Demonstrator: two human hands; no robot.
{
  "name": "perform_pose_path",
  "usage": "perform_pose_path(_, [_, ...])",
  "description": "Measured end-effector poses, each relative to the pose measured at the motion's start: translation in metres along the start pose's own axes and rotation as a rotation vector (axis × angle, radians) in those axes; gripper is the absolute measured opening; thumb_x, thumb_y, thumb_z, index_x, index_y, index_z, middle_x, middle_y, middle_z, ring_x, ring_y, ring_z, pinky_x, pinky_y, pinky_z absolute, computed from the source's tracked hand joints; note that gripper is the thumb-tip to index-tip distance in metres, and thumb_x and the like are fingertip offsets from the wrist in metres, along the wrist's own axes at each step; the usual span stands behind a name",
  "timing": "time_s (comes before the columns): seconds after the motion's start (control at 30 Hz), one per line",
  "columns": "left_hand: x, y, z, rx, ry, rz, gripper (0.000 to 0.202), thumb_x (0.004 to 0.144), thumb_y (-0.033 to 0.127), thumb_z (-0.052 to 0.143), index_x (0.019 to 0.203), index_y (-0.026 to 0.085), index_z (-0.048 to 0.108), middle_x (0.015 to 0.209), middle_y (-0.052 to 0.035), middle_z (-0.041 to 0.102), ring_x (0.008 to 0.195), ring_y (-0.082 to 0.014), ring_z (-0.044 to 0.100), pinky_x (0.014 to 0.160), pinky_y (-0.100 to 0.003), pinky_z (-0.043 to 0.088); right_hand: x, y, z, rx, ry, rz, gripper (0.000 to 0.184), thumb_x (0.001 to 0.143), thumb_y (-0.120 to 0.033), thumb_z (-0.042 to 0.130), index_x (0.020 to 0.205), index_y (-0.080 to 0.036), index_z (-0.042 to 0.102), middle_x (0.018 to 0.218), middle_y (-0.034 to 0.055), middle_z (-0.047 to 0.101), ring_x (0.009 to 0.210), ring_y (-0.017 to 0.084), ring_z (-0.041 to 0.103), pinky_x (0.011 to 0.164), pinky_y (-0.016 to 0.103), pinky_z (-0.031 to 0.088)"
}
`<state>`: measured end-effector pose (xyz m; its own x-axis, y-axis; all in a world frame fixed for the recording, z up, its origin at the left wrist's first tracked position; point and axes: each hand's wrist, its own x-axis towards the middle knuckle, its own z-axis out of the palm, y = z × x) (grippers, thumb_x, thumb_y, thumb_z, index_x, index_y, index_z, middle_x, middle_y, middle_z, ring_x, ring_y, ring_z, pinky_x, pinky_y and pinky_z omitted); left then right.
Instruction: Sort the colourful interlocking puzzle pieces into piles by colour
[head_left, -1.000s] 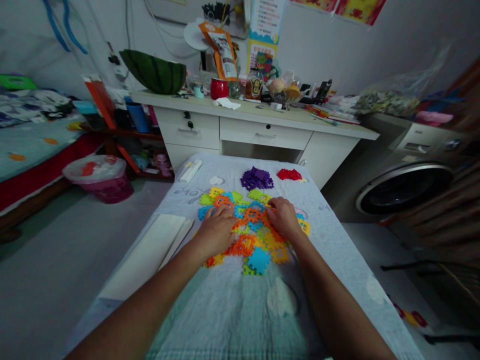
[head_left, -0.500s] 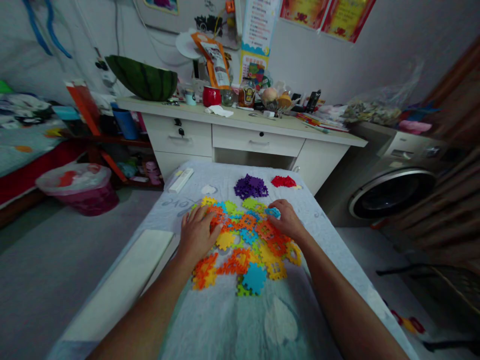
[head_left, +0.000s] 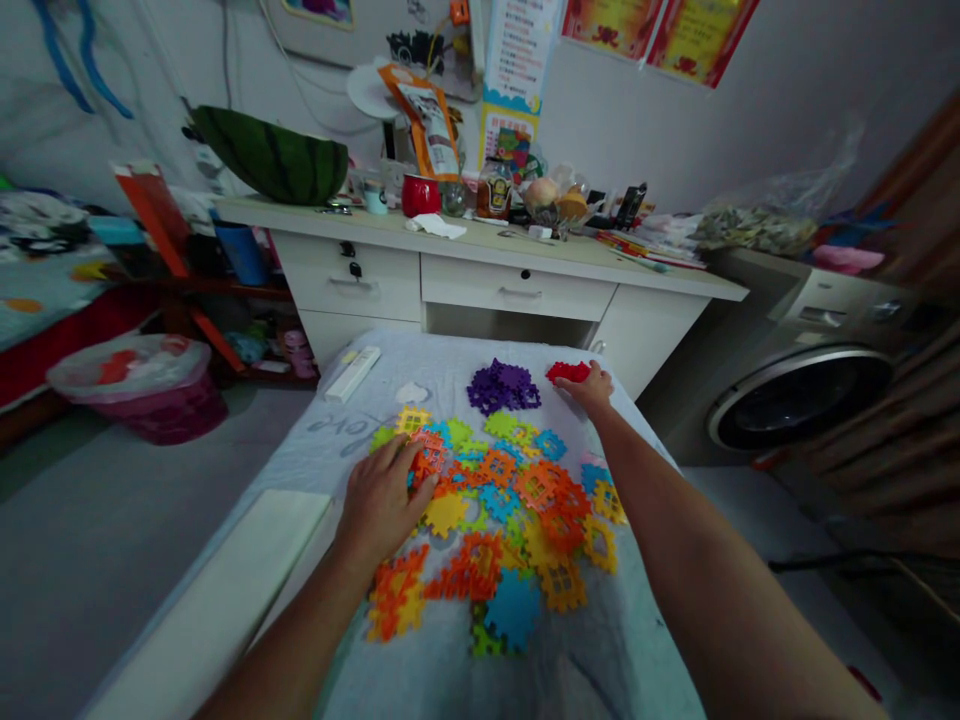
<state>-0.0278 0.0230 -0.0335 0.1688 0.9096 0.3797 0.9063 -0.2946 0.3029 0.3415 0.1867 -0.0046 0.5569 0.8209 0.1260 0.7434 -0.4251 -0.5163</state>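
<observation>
Plastic interlocking tiles in a loose mixed heap [head_left: 495, 510], orange, yellow, blue and green, lie mid-table on a pale grey cloth-covered table [head_left: 450, 350]. From that heap: small pile of purple tiles [head_left: 502, 387] at 12 o'clock, smaller pile of red tiles [head_left: 568, 372] at 1 o'clock, the two piles just apart. White flat bar [head_left: 352, 373] near the table edge at 11 o'clock.

Containers: pink bin lined with a clear bag [head_left: 142, 400] on the floor, well off at 9 o'clock; red and white scraps inside.

Left hand [head_left: 382, 495]: palm down, fingers spread and released, resting on the heap's 9 o'clock edge, fingertips against an orange tile [head_left: 429, 460]. Forearm comes in low from 7 o'clock.

Right hand [head_left: 592, 388]: arm stretched long across the heap's right side toward 1 o'clock, palm down, fingertips touching the red pile. Cannot tell whether a tile is pinched under the fingers or the hand is loose.
</observation>
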Motion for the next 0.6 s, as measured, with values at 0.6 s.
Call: perform_pose_path(0.6, [-0.001,0.002,-0.001,0.007,-0.001,-0.008,0.04,0.09,0.039,0.05,0.125,0.022,0.056,0.137,-0.0125,0.056,0.125,-0.0292,0.053,0.103,-0.048,0.042,0.043,-0.014,0.008,-0.294,-0.238,-0.124,0.074,0.071,-0.067,0.065,0.129,-0.022,0.058,0.139,0.0172,0.043,0.127,0.042,0.042,0.101,0.058,0.036])
